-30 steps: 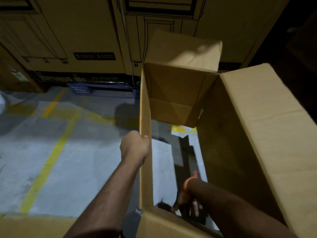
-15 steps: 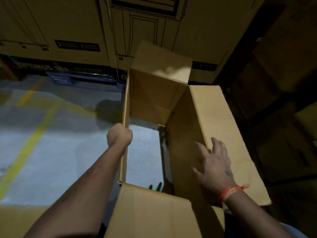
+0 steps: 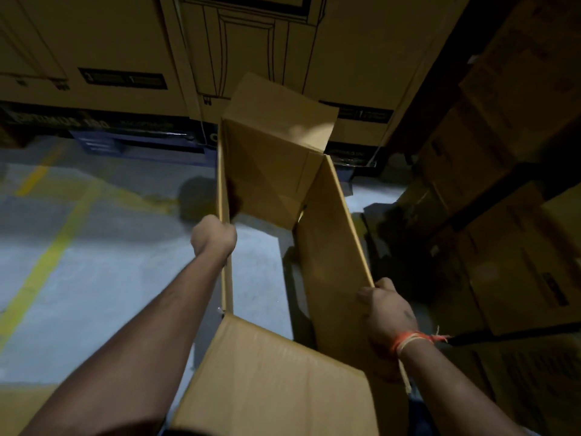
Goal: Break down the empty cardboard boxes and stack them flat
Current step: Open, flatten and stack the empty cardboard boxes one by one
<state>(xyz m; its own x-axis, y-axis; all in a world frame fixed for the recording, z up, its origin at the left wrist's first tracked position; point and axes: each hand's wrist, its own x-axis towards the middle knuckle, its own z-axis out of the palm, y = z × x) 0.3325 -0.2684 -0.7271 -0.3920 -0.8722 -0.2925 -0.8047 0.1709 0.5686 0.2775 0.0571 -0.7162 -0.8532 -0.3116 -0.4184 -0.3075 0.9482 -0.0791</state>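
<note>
Left hand [image 3: 213, 236] fisted round the left wall edge of the cardboard box [image 3: 276, 171]; right hand [image 3: 385, 313] grips the right wall's outer edge. Box held up over the floor [image 3: 94, 278], bottom open, walls partly squeezed together. Collapse looks midway; flattening and stacking still left.

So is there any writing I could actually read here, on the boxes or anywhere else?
"OPTIMUS 100", faint: dark band along the bottom of the stacked cartons, left.
Black labels on the left carton: blurred, unreadable.
Black labels on the carton behind: blurred, unreadable.
Open cardboard box being held: no print visible.
</note>
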